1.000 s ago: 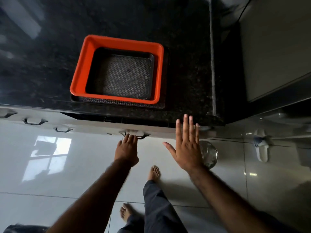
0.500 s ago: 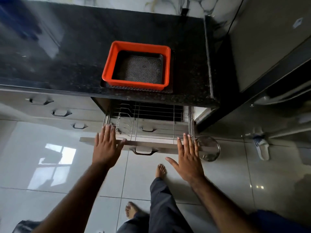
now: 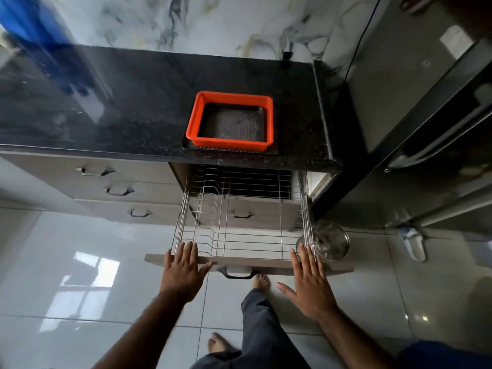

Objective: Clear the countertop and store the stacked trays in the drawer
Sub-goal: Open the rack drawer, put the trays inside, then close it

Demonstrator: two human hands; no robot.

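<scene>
Stacked trays [image 3: 231, 121] on countertop [image 3: 127, 107] above pulled-out wire drawer [image 3: 239, 235], steel bowl [image 3: 331, 242] beside, both hands [image 3: 183, 270] empty, fingers spread.

The surface [image 3: 133, 107] looks like polished black speckled granite, super glossy. The orange tray [image 3: 192, 123] is smooth plastic, the dark tray [image 3: 231, 125] inside it has a textured mesh-like bottom. Drawer [image 3: 239, 261] has a matt woodgrain front with a shiny wire metal basket [image 3: 239, 235]. Floor tiles [image 3: 66, 275] are glossy, wall [image 3: 186, 22] marble-look.
</scene>
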